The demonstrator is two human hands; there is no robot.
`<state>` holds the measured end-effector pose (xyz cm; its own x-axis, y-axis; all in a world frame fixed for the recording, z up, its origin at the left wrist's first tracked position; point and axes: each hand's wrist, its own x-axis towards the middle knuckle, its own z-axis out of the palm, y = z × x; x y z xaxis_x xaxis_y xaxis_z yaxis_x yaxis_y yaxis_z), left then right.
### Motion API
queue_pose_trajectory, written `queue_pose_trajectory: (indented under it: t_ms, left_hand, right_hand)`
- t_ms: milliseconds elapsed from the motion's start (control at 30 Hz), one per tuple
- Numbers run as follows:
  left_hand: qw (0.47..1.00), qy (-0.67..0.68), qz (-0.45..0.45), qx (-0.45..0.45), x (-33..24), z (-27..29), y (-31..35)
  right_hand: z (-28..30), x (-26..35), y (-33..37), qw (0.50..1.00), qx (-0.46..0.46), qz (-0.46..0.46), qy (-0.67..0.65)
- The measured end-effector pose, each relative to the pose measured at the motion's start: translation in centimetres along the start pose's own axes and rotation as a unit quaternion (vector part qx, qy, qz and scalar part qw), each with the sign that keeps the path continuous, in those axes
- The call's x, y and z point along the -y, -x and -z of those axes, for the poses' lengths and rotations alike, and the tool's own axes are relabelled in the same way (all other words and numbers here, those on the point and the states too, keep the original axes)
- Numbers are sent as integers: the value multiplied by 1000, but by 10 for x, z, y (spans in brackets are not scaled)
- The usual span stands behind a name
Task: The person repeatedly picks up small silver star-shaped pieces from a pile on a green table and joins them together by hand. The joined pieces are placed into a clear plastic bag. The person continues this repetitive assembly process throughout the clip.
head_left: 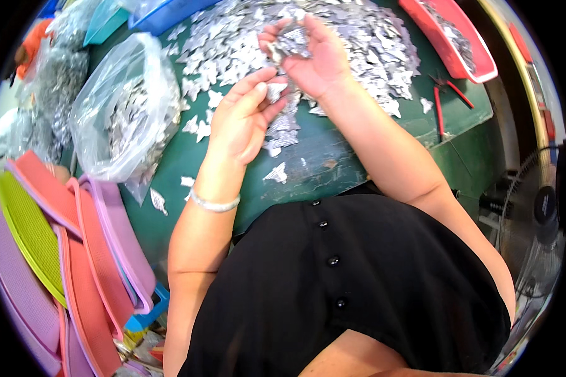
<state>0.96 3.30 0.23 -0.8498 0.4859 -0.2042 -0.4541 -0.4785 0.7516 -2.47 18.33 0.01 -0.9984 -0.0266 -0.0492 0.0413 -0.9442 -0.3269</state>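
Observation:
A wide heap of small, flat silver-grey jagged pieces point(233, 47) covers the far part of the green table point(314, 166). Above it, my right hand point(324, 60) is cupped palm up around a small handful of silver pieces point(294, 41). Just left of and nearer than it, my left hand point(242, 116) pinches one silver piece point(275, 92) between thumb and fingers. Several overlapping pieces point(284, 129) lie on the table below the hands. A single loose piece point(277, 173) rests closer to my body.
An open clear plastic bag point(85, 129) with more silver pieces stands on the left. Stacked pink, purple and green plastic baskets point(91, 245) fill the lower left. At the right lie red-handled pliers point(439, 113), near a red tray point(478, 47) of pieces. A fan point(528, 232) stands beyond the table.

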Motion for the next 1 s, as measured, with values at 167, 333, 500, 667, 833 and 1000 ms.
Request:
queue_pose_trajectory:
  t_ms: [167, 333, 500, 667, 833, 1000]
  left_hand:
    - [987, -161, -16, 22, 4, -14, 4]
    - [965, -255, 30, 45, 12, -51, -8]
    - [890, -410, -156, 123, 59, -98, -41]
    - [817, -507, -62, 268, 107, -147, -70]
    - [649, -683, -301, 145, 147, -177, -82]
    - [592, -740, -263, 180, 149, -189, -83]
  right_hand:
    - [-11, 15, -1, 999, -2, 0, -33]
    - [-34, 45, 24, 998, -46, 41, 6]
    - [-50, 61, 63, 994, -52, 82, 49]
    - [-51, 76, 98, 996, -38, 68, 33]
    - [-37, 93, 113, 995, -29, 94, 37]
    - [-26, 101, 117, 994, -40, 93, 42]
